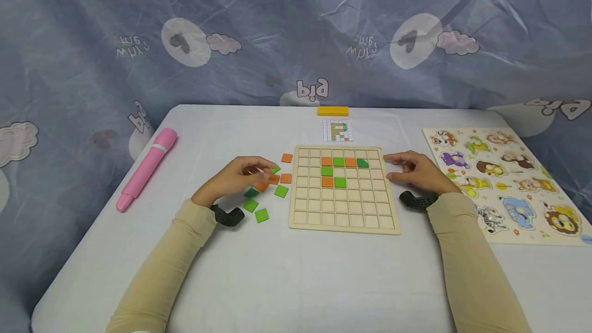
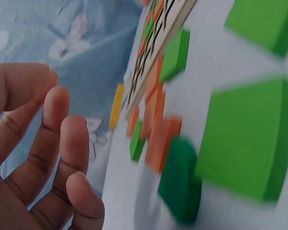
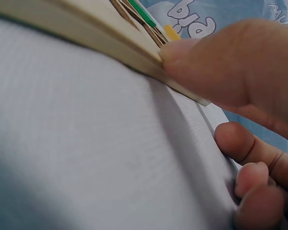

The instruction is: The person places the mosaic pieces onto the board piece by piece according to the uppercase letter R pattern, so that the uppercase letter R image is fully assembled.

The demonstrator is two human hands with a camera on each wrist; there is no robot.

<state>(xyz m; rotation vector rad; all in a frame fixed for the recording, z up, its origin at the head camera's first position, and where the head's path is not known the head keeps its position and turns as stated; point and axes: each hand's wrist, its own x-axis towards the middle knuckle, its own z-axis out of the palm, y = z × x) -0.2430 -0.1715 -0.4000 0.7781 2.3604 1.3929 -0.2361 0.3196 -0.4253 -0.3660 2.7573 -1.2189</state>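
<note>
My left hand (image 1: 238, 176) hovers over loose square tiles left of the wooden grid board (image 1: 296, 209), fingers loosely bent. In the left wrist view no tile shows between thumb and fingers. By its fingertips lies a green tile (image 1: 276, 170), with orange tiles (image 1: 286, 179) and a dark green rounded tile (image 2: 180, 179) nearby. On the board, orange and green tiles (image 1: 338, 162) form a top row and a short column, with a dark green rounded tile (image 1: 363, 163) at the row's right end. My right hand (image 1: 418, 171) touches the board's right edge with its thumb (image 3: 201, 64).
Behind the board lies a pattern card (image 1: 337, 130), with a yellow block (image 1: 333, 111) beyond it. An animal puzzle board (image 1: 513, 189) takes up the table's right side. A pink stick-shaped object (image 1: 147, 169) lies far left. Printed cloth hangs behind the white table (image 1: 324, 281).
</note>
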